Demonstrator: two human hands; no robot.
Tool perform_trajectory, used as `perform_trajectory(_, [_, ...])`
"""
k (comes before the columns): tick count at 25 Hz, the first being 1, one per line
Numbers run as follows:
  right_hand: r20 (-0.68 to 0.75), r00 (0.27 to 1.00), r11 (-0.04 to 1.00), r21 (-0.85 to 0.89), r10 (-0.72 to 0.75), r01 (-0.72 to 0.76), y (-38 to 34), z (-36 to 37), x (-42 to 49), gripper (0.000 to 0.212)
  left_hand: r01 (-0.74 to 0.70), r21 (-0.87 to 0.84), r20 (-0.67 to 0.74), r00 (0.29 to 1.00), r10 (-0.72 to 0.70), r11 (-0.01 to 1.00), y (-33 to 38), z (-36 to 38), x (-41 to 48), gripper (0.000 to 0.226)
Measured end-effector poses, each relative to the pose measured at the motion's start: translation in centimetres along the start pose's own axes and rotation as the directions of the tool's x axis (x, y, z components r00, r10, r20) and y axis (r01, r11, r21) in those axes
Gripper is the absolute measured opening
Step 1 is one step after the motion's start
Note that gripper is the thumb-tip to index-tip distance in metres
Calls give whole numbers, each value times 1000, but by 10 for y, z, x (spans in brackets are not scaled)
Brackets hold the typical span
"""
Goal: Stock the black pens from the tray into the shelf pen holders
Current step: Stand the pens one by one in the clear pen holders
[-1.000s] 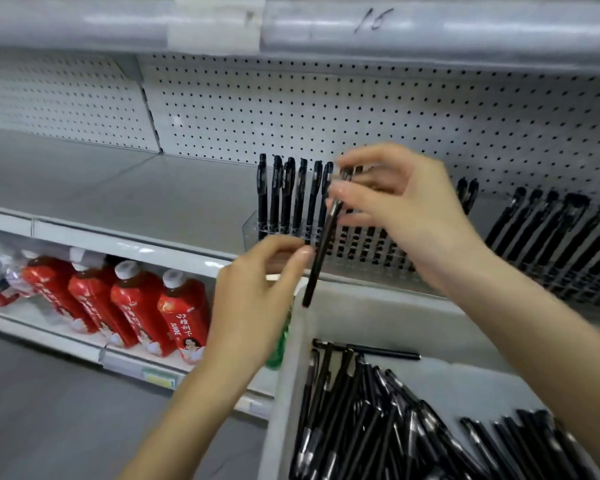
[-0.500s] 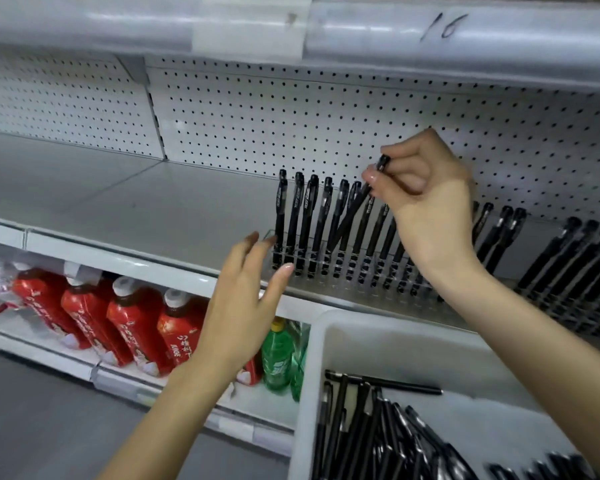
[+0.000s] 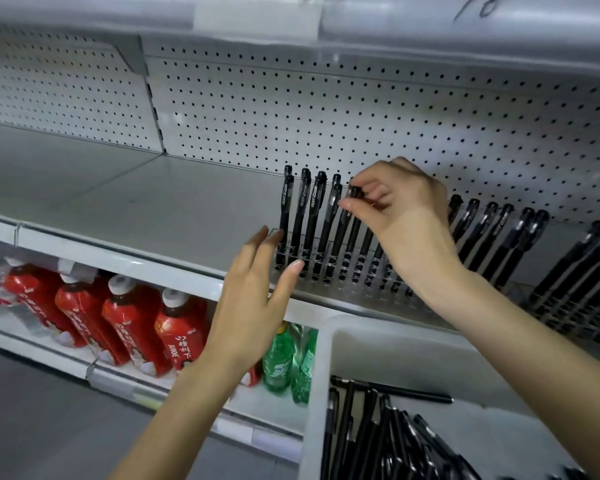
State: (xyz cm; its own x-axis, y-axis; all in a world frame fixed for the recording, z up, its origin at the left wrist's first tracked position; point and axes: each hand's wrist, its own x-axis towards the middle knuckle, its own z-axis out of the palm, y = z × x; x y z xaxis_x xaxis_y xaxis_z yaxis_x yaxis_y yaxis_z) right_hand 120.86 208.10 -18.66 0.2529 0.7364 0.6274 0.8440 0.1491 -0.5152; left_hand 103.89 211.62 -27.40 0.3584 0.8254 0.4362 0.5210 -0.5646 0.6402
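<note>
Red-labelled drink bottles (image 3: 129,327) line the lower shelf beside green soda bottles (image 3: 288,362), beneath a white pegboard back panel (image 3: 326,109).

We see black pens (image 3: 378,441) heaped in the white tray (image 3: 316,393), lower right; further pens (image 3: 284,216) stand tilted in the clear shelf holders (image 3: 329,284), centre.

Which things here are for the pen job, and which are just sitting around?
For the job:
right hand, pinching a pen
holder
tray of spare pens
left hand, open beside the holder

Just sitting there:
red bottles
green bottles
pegboard
</note>
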Motion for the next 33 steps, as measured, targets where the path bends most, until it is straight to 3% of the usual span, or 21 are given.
perform_trajectory(5, [13,1000,1000,-26,-11,12,-2,-4,-2,28,19,-29,-3,1000,-19,999,8,-7,-6,55])
perform_trajectory(8, [33,998,999,-17,48,-47,-9,-26,-14,31,98,-157,-15,995,-102,983,29,-18,-26,51])
perform_trajectory(11, [135,985,992,57,107,-116,-10,-54,-47,18,212,-317,125,976,-181,925,51,-20,-52,53])
perform_trajectory(15, [505,835,963,23,221,-269,14,-63,-112,9,424,-380,365,885,-288,822,65,-3,-73,48])
perform_trajectory(17, [579,768,953,-52,272,-298,32,-56,-137,11,461,-404,386,869,-309,790,65,4,-80,37])
perform_trajectory(20, [615,707,931,-144,349,-334,50,-48,-162,25,491,-466,386,862,-330,736,68,6,-90,26])
perform_trajectory(24, [628,694,935,-194,351,-296,57,-43,-177,36,521,-503,396,848,-352,690,74,7,-94,21])
perform_trajectory(27, [617,697,928,-177,365,-328,61,-41,-181,33,536,-508,397,840,-369,674,74,8,-94,19])
perform_trajectory(31, [615,695,905,-71,371,-420,67,-43,-181,12,528,-485,382,845,-374,697,77,7,-95,22])
perform_trajectory(33, [623,692,888,-8,364,-460,69,-46,-181,18,534,-471,388,840,-379,702,77,6,-96,24])
